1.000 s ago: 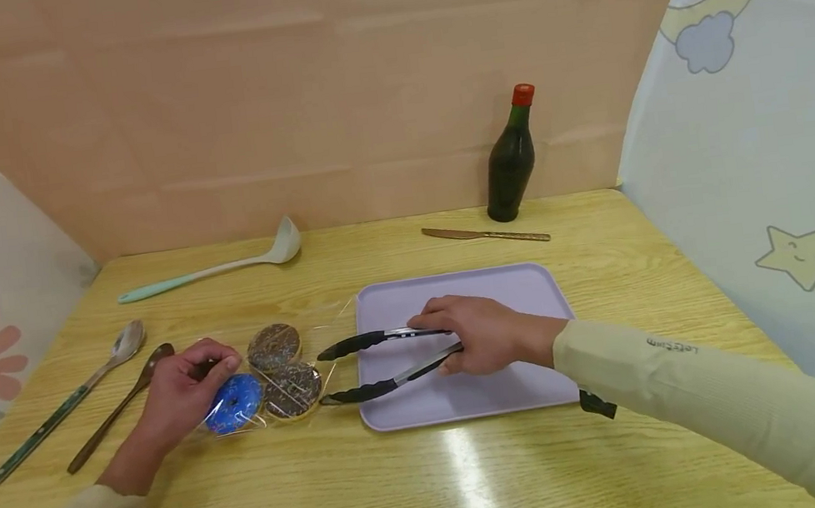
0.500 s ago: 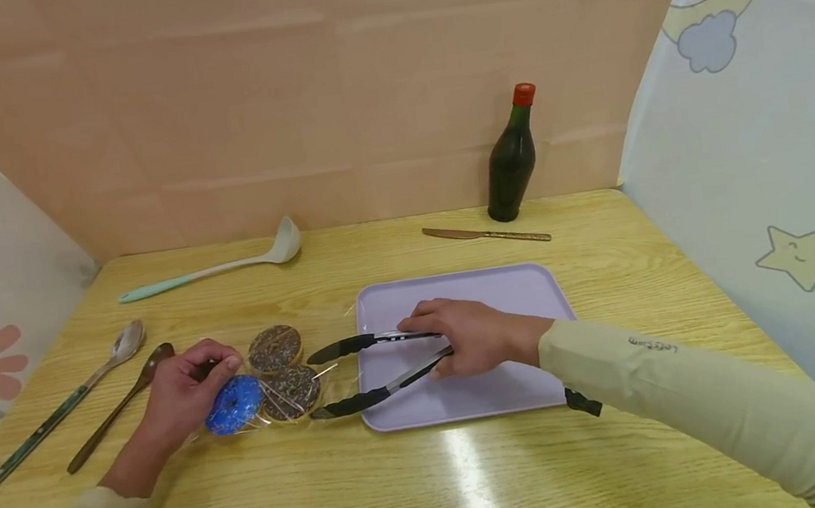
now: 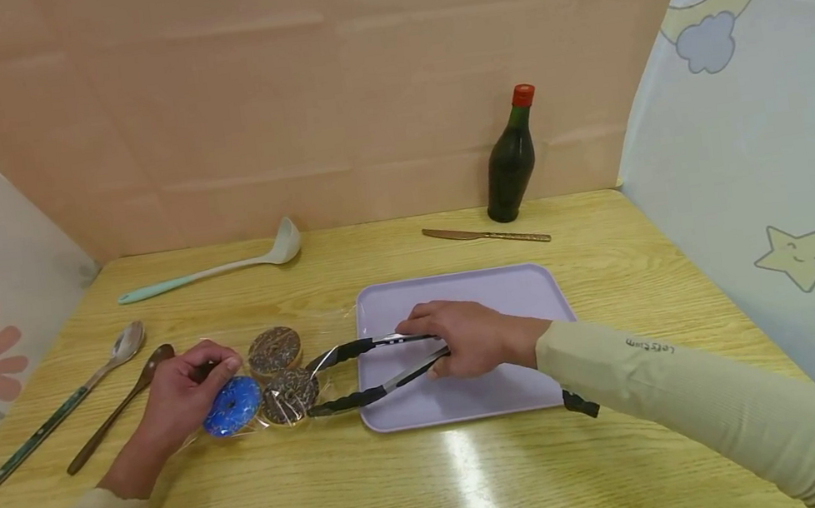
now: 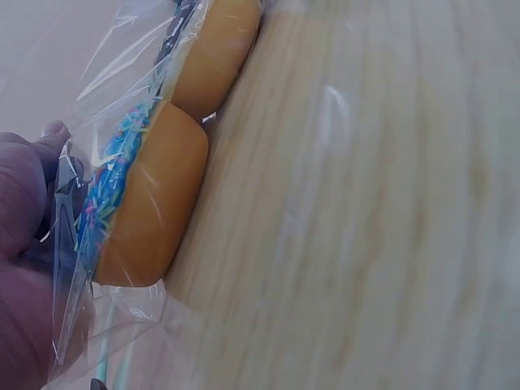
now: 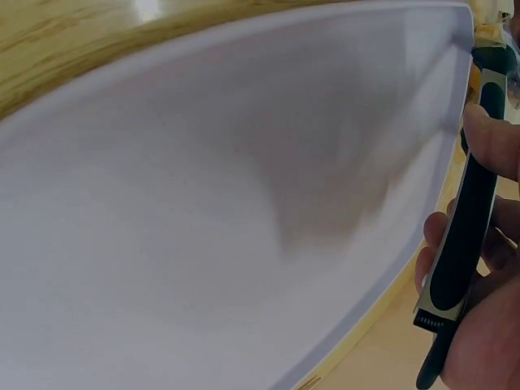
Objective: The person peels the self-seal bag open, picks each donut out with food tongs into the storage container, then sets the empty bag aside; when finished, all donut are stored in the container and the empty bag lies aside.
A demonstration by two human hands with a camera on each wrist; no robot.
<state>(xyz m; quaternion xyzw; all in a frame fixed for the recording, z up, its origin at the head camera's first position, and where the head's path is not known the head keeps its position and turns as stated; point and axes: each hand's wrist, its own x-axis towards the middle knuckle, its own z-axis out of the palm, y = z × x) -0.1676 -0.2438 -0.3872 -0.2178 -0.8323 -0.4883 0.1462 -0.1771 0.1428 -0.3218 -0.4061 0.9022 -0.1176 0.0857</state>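
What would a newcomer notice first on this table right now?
Black-tipped metal tongs in the right hand reach across the lavender plastic tray's left edge, their tips at a chocolate-sprinkled doughnut. It lies in a clear plastic bag beside a blue-iced doughnut, which the left hand holds at the bag's left end.

blue sprinkled doughnut (image 3: 232, 405), lilac tray (image 3: 524, 287), black-tipped tongs (image 3: 360, 370), yellow wood-grain table (image 3: 404, 489)

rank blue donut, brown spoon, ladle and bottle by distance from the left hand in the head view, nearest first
From the left hand:
1. Blue donut, touching it, right side.
2. Brown spoon, just left.
3. Ladle, far edge of the table.
4. Bottle, far right, by the wall.
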